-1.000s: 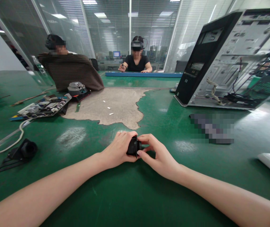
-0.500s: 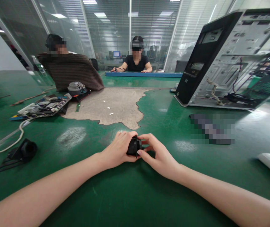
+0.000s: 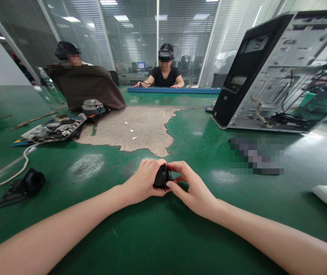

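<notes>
Just above the green table (image 3: 140,244), a small black part (image 3: 160,178) with a flat flange sits between my two hands. My left hand (image 3: 142,181) wraps around its left side, the fingers mostly behind it. At the flange and the round right end, my right hand (image 3: 193,187) grips with thumb and index finger. What exact kind of part it is, I cannot make out. Over to the left lies a black bracket-like piece (image 3: 23,185) with a round opening, touched by neither hand.
A circuit board (image 3: 54,128) with a pale cable (image 3: 24,162) lies at left, beside a fan-like part (image 3: 93,107). An opened computer case (image 3: 246,72) stands at right. Worn beige surface (image 3: 143,126) spans the middle. Two people sit beyond, one behind a blue bar (image 3: 175,90).
</notes>
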Tool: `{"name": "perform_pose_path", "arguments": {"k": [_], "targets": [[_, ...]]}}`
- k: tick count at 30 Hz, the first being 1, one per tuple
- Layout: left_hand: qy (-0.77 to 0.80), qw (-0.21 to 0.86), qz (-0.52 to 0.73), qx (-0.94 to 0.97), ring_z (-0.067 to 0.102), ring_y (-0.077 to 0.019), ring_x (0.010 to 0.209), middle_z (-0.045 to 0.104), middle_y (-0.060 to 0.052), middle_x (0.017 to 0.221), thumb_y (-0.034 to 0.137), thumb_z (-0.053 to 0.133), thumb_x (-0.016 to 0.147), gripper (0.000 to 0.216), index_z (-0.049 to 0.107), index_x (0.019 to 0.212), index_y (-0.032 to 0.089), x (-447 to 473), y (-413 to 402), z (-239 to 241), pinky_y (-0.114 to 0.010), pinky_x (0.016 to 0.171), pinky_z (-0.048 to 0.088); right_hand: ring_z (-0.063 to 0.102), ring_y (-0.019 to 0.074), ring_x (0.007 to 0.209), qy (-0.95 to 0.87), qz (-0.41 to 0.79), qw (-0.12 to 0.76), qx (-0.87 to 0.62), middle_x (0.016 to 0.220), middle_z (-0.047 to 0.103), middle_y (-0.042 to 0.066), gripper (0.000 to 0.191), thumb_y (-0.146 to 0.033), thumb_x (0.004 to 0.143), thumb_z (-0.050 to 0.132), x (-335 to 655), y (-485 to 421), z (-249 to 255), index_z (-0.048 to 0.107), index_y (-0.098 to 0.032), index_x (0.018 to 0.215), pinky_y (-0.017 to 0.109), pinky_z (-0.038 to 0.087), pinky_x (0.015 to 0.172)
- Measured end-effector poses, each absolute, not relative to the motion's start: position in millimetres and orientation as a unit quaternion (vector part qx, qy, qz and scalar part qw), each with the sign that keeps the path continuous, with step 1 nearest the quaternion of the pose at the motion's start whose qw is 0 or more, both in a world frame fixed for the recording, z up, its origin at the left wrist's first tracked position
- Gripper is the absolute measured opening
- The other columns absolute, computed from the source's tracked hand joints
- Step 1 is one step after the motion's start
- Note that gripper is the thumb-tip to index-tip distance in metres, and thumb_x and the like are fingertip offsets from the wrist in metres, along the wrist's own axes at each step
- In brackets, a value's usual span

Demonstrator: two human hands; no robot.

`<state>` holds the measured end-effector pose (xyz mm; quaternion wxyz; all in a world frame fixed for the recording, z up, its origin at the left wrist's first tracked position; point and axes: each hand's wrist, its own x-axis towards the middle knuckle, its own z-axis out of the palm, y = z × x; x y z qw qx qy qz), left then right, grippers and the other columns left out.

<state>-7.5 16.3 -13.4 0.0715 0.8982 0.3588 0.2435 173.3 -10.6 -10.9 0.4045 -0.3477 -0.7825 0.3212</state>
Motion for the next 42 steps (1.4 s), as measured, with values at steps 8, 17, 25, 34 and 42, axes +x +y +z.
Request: {"name": "perform_pose_path", "arguments": {"k": [8, 17, 25, 34, 42], "targets": [[0.361, 0.069, 0.238, 0.899, 0.049, -0.0225, 0.089, 0.051, -0.005, 0.100, 0.031, 0.062, 0.066, 0.058, 0.030, 0.113, 0.020, -7.7, 15.8, -11.3, -0.035, 0.077, 0.034, 0.051, 0.0193, 0.101, -0.804, 0.278, 0.402, -0.339, 0.108, 0.049, 0.007, 0.018, -0.015, 0.079, 0.052, 175.7, -12.6, -5.7, 0.050, -0.021, 0.095, 0.037, 0.048, 0.084], [0.370, 0.068, 0.235, 0.896, 0.048, -0.0223, 0.089, 0.051, -0.005, 0.098, 0.033, 0.061, 0.068, 0.055, 0.031, 0.111, 0.019, -7.4, 16.1, -12.3, -0.035, 0.077, 0.032, 0.054, 0.0165, 0.096, -0.762, 0.389, 0.383, -0.349, 0.105, 0.050, 0.007, 0.033, -0.015, 0.081, 0.050, 174.0, -8.7, -12.9, 0.041, -0.022, 0.111, 0.032, 0.053, 0.077], [0.371, 0.067, 0.231, 0.897, 0.048, -0.0217, 0.088, 0.050, -0.005, 0.097, 0.037, 0.062, 0.067, 0.056, 0.031, 0.111, 0.019, -7.5, 14.7, -10.8, -0.034, 0.076, 0.032, 0.050, 0.0183, 0.102, -0.779, 0.329, 0.413, -0.338, 0.106, 0.048, 0.006, 0.018, -0.016, 0.080, 0.052, 175.2, -8.6, -10.3, 0.049, -0.022, 0.097, 0.038, 0.047, 0.088], [0.376, 0.090, 0.220, 0.895, 0.048, -0.0223, 0.089, 0.050, -0.005, 0.099, 0.036, 0.062, 0.067, 0.056, 0.031, 0.110, 0.020, -6.7, 14.2, -8.7, -0.035, 0.077, 0.032, 0.052, 0.0177, 0.104, -0.771, 0.366, 0.401, -0.333, 0.108, 0.049, 0.006, 0.029, -0.012, 0.076, 0.056, 176.6, -10.2, -15.9, 0.047, -0.022, 0.102, 0.035, 0.049, 0.087], [0.449, 0.186, 0.213, 0.848, 0.049, -0.0205, 0.085, 0.051, -0.002, 0.097, 0.035, 0.063, 0.067, 0.050, 0.034, 0.105, 0.023, -16.3, 15.3, 3.4, -0.035, 0.076, 0.035, 0.059, 0.0169, 0.089, -0.685, 0.375, 0.418, -0.464, 0.092, 0.057, 0.003, 0.027, -0.020, 0.072, 0.063, 190.4, -1.5, -12.3, 0.047, -0.020, 0.094, 0.037, 0.049, 0.085]]}}
